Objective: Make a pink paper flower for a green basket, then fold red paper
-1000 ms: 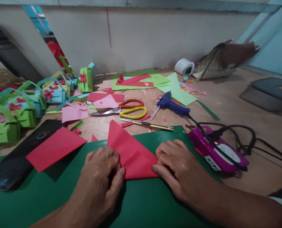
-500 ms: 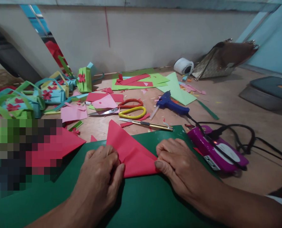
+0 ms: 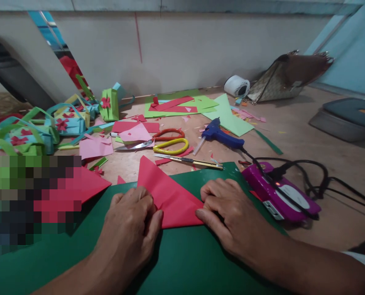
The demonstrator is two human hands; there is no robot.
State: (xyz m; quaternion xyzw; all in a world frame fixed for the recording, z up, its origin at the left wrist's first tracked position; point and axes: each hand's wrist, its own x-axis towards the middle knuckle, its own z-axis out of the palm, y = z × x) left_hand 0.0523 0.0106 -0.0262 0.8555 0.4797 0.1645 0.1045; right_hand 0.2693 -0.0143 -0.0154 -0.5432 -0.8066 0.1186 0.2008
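A sheet of red paper (image 3: 173, 200), folded into a triangle, lies on a dark green board (image 3: 182, 262). My left hand (image 3: 131, 221) is closed on its left corner, thumb along the lower edge. At the right corner my right hand (image 3: 223, 209) pinches the paper, with the thumb at the folded bottom edge. One point of the triangle stands up beyond my left hand. The corners under my fingers are hidden. Past the board's far edge lie a box cutter (image 3: 188, 161) and scissors (image 3: 170, 141) with one red and one yellow handle.
A blue glue gun (image 3: 222, 134) lies behind the board, its cord near a purple power strip (image 3: 280, 192). Small paper bags (image 3: 71, 121) crowd the left. Green sheets (image 3: 179, 102), a white roll (image 3: 236, 85) and a handbag (image 3: 289, 78) are at the back; another red sheet (image 3: 93, 182) is left.
My right thumb has slid slightly left along the paper's lower edge. Both hands keep their hold on the corners, and the paper has hardly moved.
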